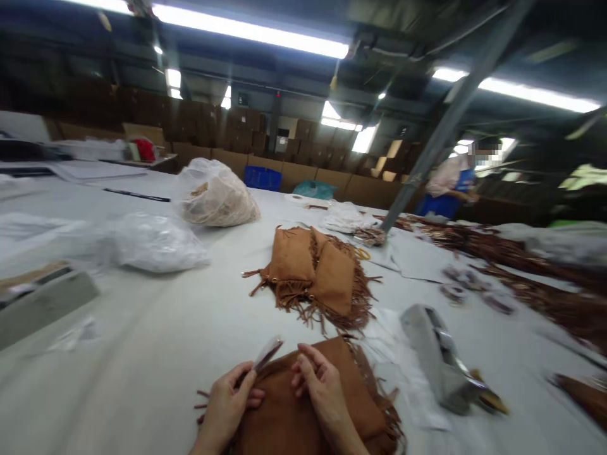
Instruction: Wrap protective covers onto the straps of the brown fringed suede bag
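Note:
My left hand point(231, 398) is closed around the lower end of a narrow strip in clear plastic with a dark part inside point(268, 355); its exact kind is too blurred to name. My right hand point(318, 385) hovers just to the right, its fingers loosely bent and apart, with nothing visible in them. Under both hands lies a brown fringed suede bag point(348, 370), its lower part cut off by the frame edge. Farther up the table rest several more tan fringed bags point(291, 253) with tassels, in an overlapping pile.
A grey tape dispenser point(439, 360) stands to the right, another point(47, 303) at the left. Plastic bags point(152, 243) and a filled translucent sack point(218, 196) sit back left. Yellow-handled scissors point(363, 253) lie behind the pile. A metal post point(446, 126) rises near a person point(448, 183).

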Motion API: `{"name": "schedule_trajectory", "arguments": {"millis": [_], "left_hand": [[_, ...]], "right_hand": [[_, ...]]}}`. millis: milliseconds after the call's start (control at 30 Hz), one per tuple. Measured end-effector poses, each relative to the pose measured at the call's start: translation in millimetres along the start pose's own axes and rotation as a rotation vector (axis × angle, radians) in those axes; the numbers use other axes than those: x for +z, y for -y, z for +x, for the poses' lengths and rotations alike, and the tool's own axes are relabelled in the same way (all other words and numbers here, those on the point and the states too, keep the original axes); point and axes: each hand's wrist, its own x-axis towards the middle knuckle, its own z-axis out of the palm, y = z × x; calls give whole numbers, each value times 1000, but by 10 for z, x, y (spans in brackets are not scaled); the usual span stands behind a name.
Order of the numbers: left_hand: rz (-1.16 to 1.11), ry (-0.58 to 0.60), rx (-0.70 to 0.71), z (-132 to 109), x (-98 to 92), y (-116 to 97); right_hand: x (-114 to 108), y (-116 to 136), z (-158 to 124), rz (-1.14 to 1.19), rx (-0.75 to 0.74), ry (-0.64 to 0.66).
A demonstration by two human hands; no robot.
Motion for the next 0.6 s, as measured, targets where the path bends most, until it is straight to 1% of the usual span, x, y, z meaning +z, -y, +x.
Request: {"name": "schedule_trajectory", "arguments": {"millis": [33, 100, 133, 167, 200, 233, 267, 300, 367, 467, 533, 600], "left_hand": [[-8, -11, -30, -3, -21, 44], [-40, -38, -100, 47, -67, 139], [-55, -34, -138, 83, -85, 174], [-72, -28, -160, 109, -96, 190], [-89, -21, -166, 117, -100, 185], [-104, -14, -162, 106, -97, 159], [-116, -13, -145, 83, -87, 118], [-125, -11, -130, 58, -71, 69], [-124, -37, -100, 33, -34, -22], [-125, -44, -46, 44, -15, -91], [-123, 6, -21, 47, -29, -100], [-107, 68, -16, 47, -46, -93]], "right_hand": [[-256, 65, -16, -74, -47, -100], [-794, 218, -79, -254, -138, -355], [-1025, 292, -131, -336, -173, -475], [-1196, 352, -188, -403, -193, -555], [-1292, 387, -242, -448, -195, -575], [-1305, 393, -282, -473, -183, -535], [-1239, 371, -306, -478, -161, -449], [-1104, 327, -313, -467, -133, -341], [-693, 210, -290, -404, -82, -129], [-4, 75, -189, -238, -38, 132], [335, 32, -78, -172, -50, 273], [533, 4, 39, -169, -87, 357]]}}
